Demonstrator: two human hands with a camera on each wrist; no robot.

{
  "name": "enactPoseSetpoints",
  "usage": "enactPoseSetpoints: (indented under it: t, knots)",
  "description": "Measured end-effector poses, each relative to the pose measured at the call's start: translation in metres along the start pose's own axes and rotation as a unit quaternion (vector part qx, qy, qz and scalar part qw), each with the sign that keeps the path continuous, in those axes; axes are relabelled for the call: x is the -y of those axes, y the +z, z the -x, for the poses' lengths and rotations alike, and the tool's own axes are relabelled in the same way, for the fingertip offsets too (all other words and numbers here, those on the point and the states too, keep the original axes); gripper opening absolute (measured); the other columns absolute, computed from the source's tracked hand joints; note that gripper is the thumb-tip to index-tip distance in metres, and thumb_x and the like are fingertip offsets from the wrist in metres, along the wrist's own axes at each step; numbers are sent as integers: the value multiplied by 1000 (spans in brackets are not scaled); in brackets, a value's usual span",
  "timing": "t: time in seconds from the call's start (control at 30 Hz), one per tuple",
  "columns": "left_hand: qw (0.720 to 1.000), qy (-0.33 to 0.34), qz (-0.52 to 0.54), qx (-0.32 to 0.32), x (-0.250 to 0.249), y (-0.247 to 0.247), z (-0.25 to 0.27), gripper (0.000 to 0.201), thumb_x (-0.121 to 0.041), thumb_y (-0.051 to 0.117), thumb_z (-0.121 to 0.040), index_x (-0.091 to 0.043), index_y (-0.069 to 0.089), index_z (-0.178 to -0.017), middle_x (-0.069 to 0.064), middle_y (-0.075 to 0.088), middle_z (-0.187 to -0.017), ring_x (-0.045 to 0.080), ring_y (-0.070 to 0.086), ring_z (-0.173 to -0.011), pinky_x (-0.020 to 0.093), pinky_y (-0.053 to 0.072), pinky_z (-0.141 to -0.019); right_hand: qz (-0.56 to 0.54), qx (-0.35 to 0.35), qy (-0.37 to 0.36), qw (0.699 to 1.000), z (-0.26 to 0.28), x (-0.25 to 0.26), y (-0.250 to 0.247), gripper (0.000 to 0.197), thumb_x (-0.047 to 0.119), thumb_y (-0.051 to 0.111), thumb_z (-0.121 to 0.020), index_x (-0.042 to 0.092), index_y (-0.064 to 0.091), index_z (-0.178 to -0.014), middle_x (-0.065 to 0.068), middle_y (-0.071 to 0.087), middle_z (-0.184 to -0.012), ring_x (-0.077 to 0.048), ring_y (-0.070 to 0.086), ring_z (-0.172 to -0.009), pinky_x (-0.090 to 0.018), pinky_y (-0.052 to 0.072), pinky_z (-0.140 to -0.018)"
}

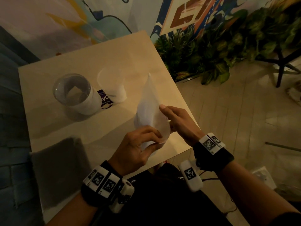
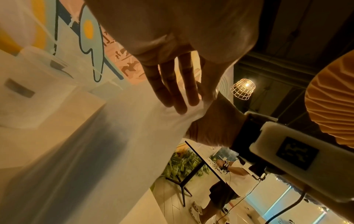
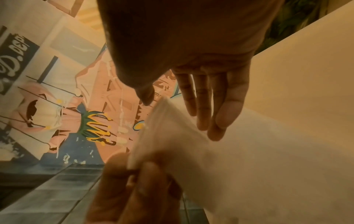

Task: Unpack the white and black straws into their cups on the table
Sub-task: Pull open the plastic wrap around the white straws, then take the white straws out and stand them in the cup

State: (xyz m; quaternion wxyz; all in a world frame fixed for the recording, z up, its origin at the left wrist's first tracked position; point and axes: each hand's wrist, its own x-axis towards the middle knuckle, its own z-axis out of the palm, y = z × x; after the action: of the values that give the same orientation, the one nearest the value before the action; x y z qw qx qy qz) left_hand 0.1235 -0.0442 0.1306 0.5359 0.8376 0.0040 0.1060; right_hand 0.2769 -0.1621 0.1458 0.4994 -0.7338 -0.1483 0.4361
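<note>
A white plastic packet of straws (image 1: 148, 108) is held tilted above the table (image 1: 65, 128), its far tip pointing up. My left hand (image 1: 154, 141) pinches its near end between thumb and fingers. My right hand (image 1: 164, 111) holds its right side, thumb on top and fingers behind. In the right wrist view the packet (image 3: 229, 166) runs between my right thumb and straight fingers (image 3: 220, 113). A clear cup (image 1: 73, 92) and a translucent white cup (image 1: 112, 84) stand at the far left. A dark grey packet (image 1: 58, 168) lies at the near left corner.
A purple printed label (image 1: 105, 99) lies between the cups. Leafy plants (image 1: 211, 54) and dark chair legs (image 1: 281, 66) stand past the table's right edge. Another person (image 2: 226, 189) stands at a far table in the left wrist view.
</note>
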Motion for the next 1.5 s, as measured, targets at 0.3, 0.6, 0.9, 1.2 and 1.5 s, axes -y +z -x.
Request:
enactPoseSetpoints:
  t: [0.3, 0.6, 0.9, 1.2, 1.5]
  knots:
    - [982, -176, 54, -52, 3, -13, -19, 25, -41, 64, -89, -17, 67, -98, -8, 69, -94, 8, 67, -91, 27, 56, -79, 174, -11, -149, 973, 1, -5, -1, 17, 28, 58, -97, 16, 68, -103, 6, 67, -103, -9, 65, -89, -29, 59, -77]
    - [939, -282, 132, -148, 4, -27, -44, 33, -40, 59, -92, -8, 67, -90, 3, 73, -78, 16, 72, -75, 33, 61, -72, 246, 44, -246, 936, 5, 2, 13, 16, 26, 60, -96, 18, 71, -105, 9, 56, -109, -6, 61, -87, -25, 57, -72]
    - [936, -279, 180, -120, 11, -34, -44, 20, -20, 52, -100, -6, 66, -94, 9, 73, -82, 22, 73, -78, 30, 60, -70, 239, 74, -238, 938, 3, 6, 9, 11, 20, 65, -92, 23, 69, -101, 7, 56, -116, -6, 62, -89, -23, 58, -74]
    - [950, -267, 143, -78, 14, -35, -43, 9, -9, 60, -94, -5, 67, -89, 9, 71, -83, 22, 71, -80, 31, 59, -75, 235, 2, -180, 955, -7, 5, 13, 22, 40, 62, -93, 18, 65, -95, 8, 67, -89, -4, 64, -75, -27, 58, -67]
    - [909, -292, 200, -219, 3, -92, -12, 13, 1, 51, -95, -1, 54, -83, 7, 67, -68, 20, 66, -63, 26, 58, -61, 281, -79, -144, 945, -19, 5, -25, 18, 12, 66, -90, 23, 52, -88, 7, 64, -85, -10, 64, -70, -27, 56, -59]
